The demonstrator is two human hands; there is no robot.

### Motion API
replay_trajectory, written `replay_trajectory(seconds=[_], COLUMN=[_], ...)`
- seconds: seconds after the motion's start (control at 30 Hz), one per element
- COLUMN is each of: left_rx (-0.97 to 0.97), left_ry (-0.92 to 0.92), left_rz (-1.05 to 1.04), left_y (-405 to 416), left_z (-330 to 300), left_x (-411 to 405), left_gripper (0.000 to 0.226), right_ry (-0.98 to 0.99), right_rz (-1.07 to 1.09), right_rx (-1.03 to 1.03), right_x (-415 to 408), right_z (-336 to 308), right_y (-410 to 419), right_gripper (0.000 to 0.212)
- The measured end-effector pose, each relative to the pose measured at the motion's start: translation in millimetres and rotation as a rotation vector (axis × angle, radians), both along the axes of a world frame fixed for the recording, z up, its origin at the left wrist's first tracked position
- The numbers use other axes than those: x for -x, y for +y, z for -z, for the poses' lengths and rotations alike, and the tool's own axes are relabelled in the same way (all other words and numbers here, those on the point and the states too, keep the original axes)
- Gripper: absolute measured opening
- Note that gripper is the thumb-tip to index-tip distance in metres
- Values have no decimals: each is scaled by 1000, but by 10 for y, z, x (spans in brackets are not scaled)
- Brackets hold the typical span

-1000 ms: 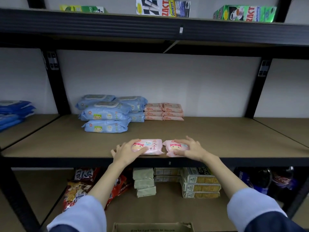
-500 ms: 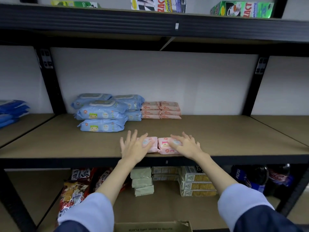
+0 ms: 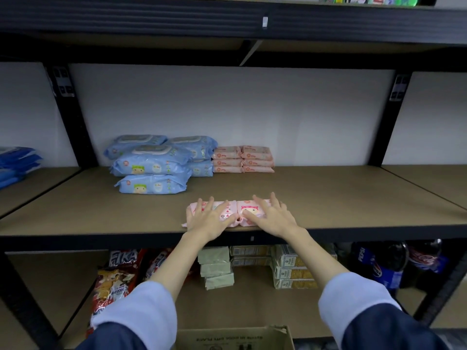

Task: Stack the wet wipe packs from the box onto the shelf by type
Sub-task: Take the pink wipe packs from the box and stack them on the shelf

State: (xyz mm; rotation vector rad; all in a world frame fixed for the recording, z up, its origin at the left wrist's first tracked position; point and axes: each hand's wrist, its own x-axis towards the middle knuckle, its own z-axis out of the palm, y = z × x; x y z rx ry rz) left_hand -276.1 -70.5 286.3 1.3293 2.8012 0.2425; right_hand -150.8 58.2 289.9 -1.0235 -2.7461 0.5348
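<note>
- While both hands lie flat on two pink wet wipe packs at the front edge of the shelf (image 3: 328, 198), the packs sit side by side, touching at their inner ends.
- Left hand (image 3: 209, 218) presses the left pink pack (image 3: 225, 210), fingers straight and spread apart; nothing gripped.
- Right hand (image 3: 271, 217) presses the right pink pack (image 3: 249, 210), fingers likewise straight and apart.
- Risk: packs lie right at the shelf lip, so a backward drag of the palms could tip them off toward the cardboard box (image 3: 235, 337) below.
- Risk: pushed deeper carelessly, they could skew or bump the blue pack stack (image 3: 151, 170); the matching pink stack (image 3: 243, 159) sits at the back, just right of the blue ones.
- Versus a second ago: fingers then curled round the pack ends with a gap between packs; now the packs are butted together, moved slightly deeper, palms flattened on top.
</note>
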Motion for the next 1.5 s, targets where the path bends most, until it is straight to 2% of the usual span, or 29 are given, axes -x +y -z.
replay_trajectory(seconds=[0.13,0.27,0.4,0.73,0.87,0.93,1.07,1.17,1.3,1.5], left_rx=[-213,-208,-269,-338,-354,-398,-430,-465,-347,98], left_ry=[-58,-139,-192,-181,-193,-156,90,83,-122,-523], left_rz=[-78,-219,-185,-167,-157,-129,-38,-8,-19,-70], left_y=[-120,-301,-300,-276,-303,-367,-621,-841,-989,-1054], left_z=[-12,39,112,166,165,182,346,629,1220,2322], left_x=[30,99,124,159,155,98,-169,-387,-594,-729], left_gripper=[62,72,66,64,66,71,74,66,59,56], right_ry=[308,178,71,85,148,183,220,336,267,-65], right_rz=[75,117,96,125,115,116,103,75,101,76], right_rx=[165,115,56,-36,-64,-89,-252,-286,-102,255], right_x=[-196,-384,-364,-314,-358,-420,-633,-807,-914,-941], right_z=[-88,16,105,191,221,235,401,678,1208,2141], right_y=[73,264,195,109,87,26,-221,-458,-701,-854], right_gripper=[74,79,64,63,65,68,68,64,61,51])
